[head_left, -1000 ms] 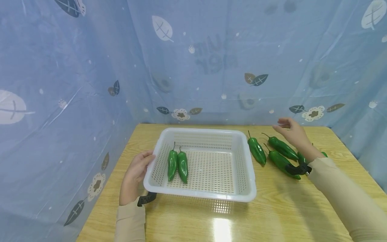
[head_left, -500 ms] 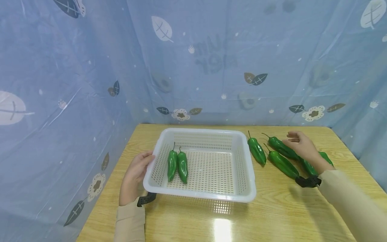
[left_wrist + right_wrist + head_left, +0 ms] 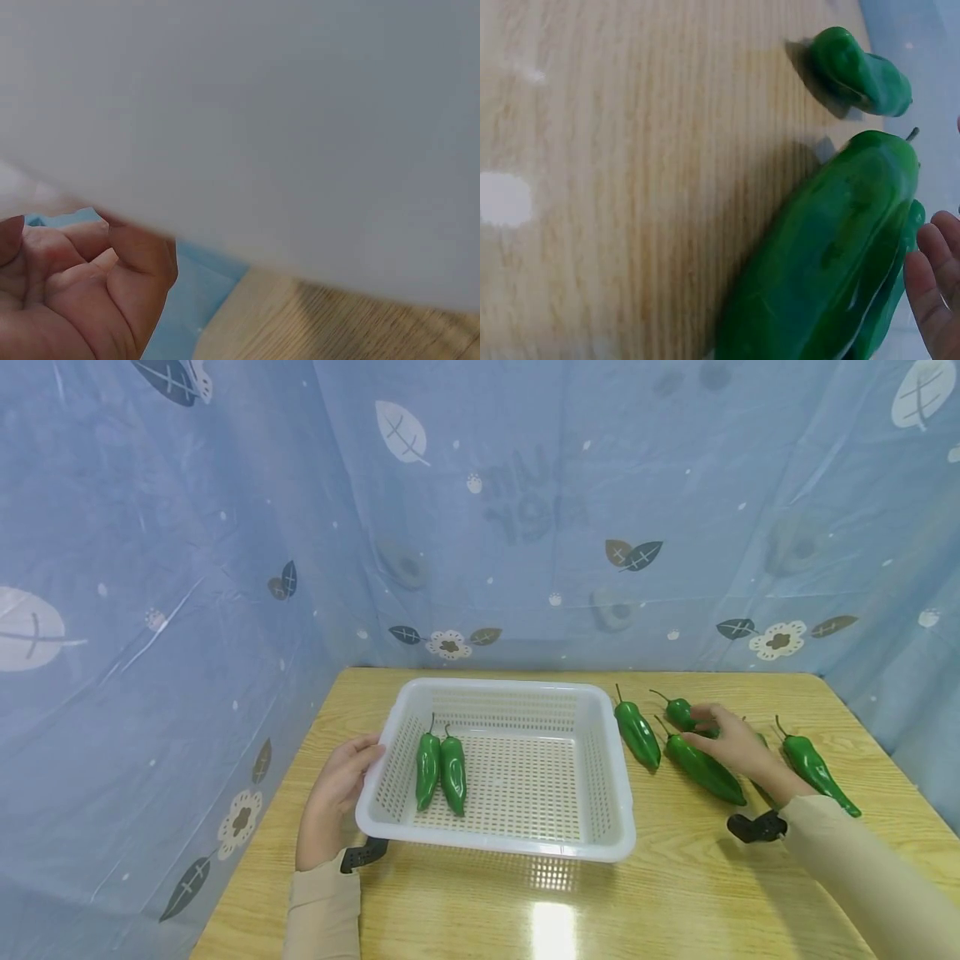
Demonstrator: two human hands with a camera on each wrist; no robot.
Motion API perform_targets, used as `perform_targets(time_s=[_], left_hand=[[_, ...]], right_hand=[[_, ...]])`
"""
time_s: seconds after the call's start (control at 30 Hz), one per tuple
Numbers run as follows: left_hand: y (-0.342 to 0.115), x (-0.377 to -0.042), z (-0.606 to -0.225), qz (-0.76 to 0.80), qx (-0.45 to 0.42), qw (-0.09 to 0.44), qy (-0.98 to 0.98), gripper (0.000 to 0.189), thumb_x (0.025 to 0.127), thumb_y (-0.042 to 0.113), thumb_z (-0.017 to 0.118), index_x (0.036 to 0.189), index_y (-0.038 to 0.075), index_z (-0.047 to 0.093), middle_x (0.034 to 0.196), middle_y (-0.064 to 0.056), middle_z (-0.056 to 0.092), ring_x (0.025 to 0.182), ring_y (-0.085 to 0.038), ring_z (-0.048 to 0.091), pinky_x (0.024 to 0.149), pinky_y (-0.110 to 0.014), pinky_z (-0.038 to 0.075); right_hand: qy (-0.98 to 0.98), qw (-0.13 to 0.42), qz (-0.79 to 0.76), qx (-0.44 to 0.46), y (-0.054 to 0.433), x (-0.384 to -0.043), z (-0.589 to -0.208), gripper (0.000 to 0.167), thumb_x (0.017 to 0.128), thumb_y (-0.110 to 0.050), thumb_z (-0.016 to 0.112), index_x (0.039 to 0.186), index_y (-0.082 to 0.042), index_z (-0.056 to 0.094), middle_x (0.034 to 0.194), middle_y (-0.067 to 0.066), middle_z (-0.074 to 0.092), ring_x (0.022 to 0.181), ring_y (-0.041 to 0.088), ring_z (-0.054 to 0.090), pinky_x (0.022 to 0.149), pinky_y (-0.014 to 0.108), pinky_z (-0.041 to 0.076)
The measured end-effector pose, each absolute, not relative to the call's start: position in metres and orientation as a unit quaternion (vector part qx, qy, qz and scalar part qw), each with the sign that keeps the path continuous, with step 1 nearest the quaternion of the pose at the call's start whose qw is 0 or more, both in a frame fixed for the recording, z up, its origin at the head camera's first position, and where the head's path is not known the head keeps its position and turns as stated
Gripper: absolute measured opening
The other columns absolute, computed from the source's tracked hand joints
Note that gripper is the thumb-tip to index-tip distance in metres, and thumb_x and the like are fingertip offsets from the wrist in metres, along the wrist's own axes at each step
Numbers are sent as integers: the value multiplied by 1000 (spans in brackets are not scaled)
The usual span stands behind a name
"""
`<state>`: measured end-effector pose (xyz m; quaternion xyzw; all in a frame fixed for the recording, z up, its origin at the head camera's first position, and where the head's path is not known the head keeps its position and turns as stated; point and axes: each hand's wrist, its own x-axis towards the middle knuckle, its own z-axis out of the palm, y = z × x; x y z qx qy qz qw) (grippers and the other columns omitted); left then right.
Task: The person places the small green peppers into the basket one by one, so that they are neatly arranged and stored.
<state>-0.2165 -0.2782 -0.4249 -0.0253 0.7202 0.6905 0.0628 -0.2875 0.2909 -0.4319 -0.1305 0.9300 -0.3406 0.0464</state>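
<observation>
My left hand (image 3: 343, 781) grips the left rim of a white perforated plastic basket (image 3: 495, 841); in the left wrist view the blurred basket wall (image 3: 262, 135) covers most of the picture above the curled fingers. Inside the basket, two green peppers (image 3: 427, 772) lie side by side at the left. Over the loose peppers on the right, my right hand (image 3: 735, 747) reaches with parted, relaxed fingers. It is nearest to a green pepper (image 3: 678, 712), partly hidden behind the fingers, and another pepper (image 3: 705, 768) just in front. In the right wrist view, the fingers appear beside a large pepper (image 3: 825, 255).
One pepper (image 3: 637, 735) lies close to the basket's right side. Farther right is another pepper (image 3: 817, 772), with one more partly covered by the right hand and wrist. The wooden table (image 3: 450, 910) meets a blue patterned curtain (image 3: 525, 568) behind and at the left.
My right hand has come down and nearer to the peppers, shifting right and then back left. The far-right pepper is now uncovered. Left hand and basket stay put.
</observation>
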Motion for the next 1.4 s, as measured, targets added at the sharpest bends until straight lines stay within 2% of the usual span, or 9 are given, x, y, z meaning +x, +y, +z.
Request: perform_targets(time_s=[0.27, 0.5, 0.73, 0.9, 1.17, 1.4], left_hand=[[-279, -216, -426, 693, -27, 62, 718, 45, 100, 16, 46, 137, -8, 38, 122, -28, 55, 96, -23, 67, 78, -37, 57], [-279, -215, -426, 690, -37, 61, 720, 44, 100, 16, 46, 137, -7, 39, 121, -25, 57, 96, -20, 67, 79, -35, 57], [-279, -215, -426, 689, -32, 64, 721, 45, 100, 17, 46, 137, -8, 39, 122, -27, 55, 96, -21, 66, 80, -36, 57], [-279, -216, -426, 687, -29, 65, 723, 44, 101, 17, 46, 137, -8, 39, 124, -29, 53, 97, -22, 66, 80, -37, 57], [-279, -216, -426, 689, -37, 65, 721, 44, 101, 16, 46, 137, -7, 39, 123, -26, 55, 97, -21, 66, 80, -36, 57], [-278, -217, -426, 683, -46, 63, 726, 45, 100, 19, 47, 137, -5, 40, 125, -26, 54, 98, -20, 66, 81, -34, 57]], right_hand=[[932, 55, -322, -157, 292, -289, -445, 62, 95, -32, 57, 137, 9, 35, 134, 32, 41, 116, 48, 45, 84, 57, 47], [935, 51, -306, -171, 290, -288, -447, 61, 94, -28, 60, 137, 9, 38, 132, 32, 44, 116, 48, 46, 87, 59, 45], [934, 37, -297, -194, 287, -287, -448, 56, 91, -16, 64, 135, 10, 41, 131, 32, 46, 114, 49, 48, 89, 60, 45], [939, 27, -270, -212, 288, -289, -451, 54, 89, -10, 64, 136, 6, 43, 133, 31, 46, 114, 48, 48, 88, 60, 45], [948, 38, -240, -204, 288, -290, -452, 53, 90, -14, 64, 136, 2, 45, 133, 36, 40, 118, 53, 39, 87, 66, 41], [950, 42, -229, -207, 287, -291, -452, 52, 89, -17, 65, 135, 2, 47, 132, 36, 41, 118, 53, 39, 86, 66, 41]])
